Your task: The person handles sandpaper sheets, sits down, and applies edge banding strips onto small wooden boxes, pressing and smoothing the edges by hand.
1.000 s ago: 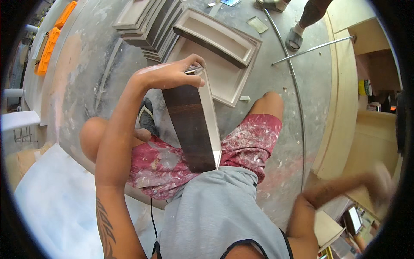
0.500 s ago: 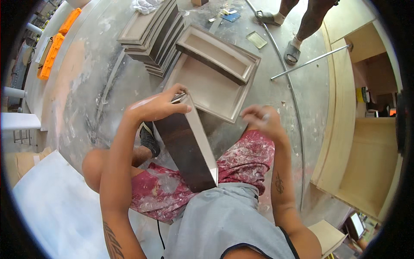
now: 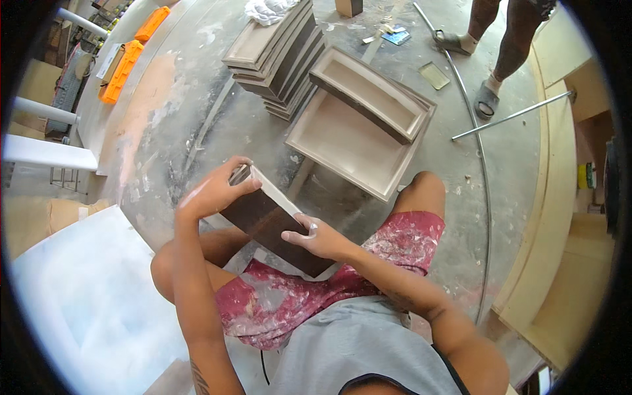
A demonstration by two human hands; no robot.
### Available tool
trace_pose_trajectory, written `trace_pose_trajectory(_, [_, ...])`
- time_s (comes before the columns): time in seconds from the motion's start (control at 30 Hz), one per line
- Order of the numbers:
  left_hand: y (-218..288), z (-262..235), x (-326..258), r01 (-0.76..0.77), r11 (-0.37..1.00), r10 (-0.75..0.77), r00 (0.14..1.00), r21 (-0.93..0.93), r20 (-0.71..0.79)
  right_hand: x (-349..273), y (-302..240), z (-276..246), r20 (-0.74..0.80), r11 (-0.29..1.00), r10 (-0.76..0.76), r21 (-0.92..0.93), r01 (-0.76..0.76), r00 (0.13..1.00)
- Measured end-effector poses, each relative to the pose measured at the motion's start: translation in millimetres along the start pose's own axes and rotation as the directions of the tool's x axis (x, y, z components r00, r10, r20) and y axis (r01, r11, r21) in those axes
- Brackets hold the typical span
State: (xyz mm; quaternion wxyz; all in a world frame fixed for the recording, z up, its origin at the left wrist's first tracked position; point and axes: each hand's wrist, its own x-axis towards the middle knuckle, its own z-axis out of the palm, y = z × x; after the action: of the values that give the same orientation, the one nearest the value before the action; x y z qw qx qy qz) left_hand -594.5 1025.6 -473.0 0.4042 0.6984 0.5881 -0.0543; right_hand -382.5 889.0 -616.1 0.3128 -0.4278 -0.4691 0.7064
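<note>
A shallow dark brown box (image 3: 266, 227) with a pale inner edge, drawer-like in shape, stands tilted between my legs. My left hand (image 3: 218, 189) is closed around its far left end, and a small dark thing under those fingers is too hidden to name. On the long upper edge my right hand (image 3: 320, 238) has its thumb against the dark outer side, with the other fingers over the rim. Just beyond lies a wide shallow pale tray (image 3: 355, 158), with a smaller narrow tray (image 3: 372, 92) resting on it.
Several similar boxes form a stack (image 3: 276, 66) at the far left, topped by a white cloth (image 3: 270, 10). A metal pole (image 3: 484, 171) crosses the floor on the right, near another person's sandalled feet (image 3: 487, 102). Wooden cabinets (image 3: 553, 230) line the right side.
My right hand has come left and down from the air onto the box's edge. The box has turned, its top end now leaning further left. The whole view has shifted.
</note>
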Motion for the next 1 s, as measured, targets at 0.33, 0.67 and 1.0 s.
trace_pose_trajectory(0.33, [5.9, 78.4, -16.0, -0.177, 0.915, 0.324, 0.858, 0.362, -0.398, 46.0, 45.2, 4.4, 0.078, 0.970, -0.210, -0.109, 0.218, 0.975])
trace_pose_trajectory(0.67, [-47.6, 117.9, 22.0, 0.042, 0.926, 0.241, 0.701, 0.376, -0.672, 92.6, 76.9, 1.1, -0.149, 0.827, -0.477, -0.410, 0.385, 0.866])
trace_pose_trajectory(1.0, [-103.3, 81.6, 29.0, -0.342, 0.928, 0.359, 0.729, 0.144, -0.582, 93.0, 42.4, 25.2, -0.314, 0.842, -0.479, -0.427, 0.328, 0.820])
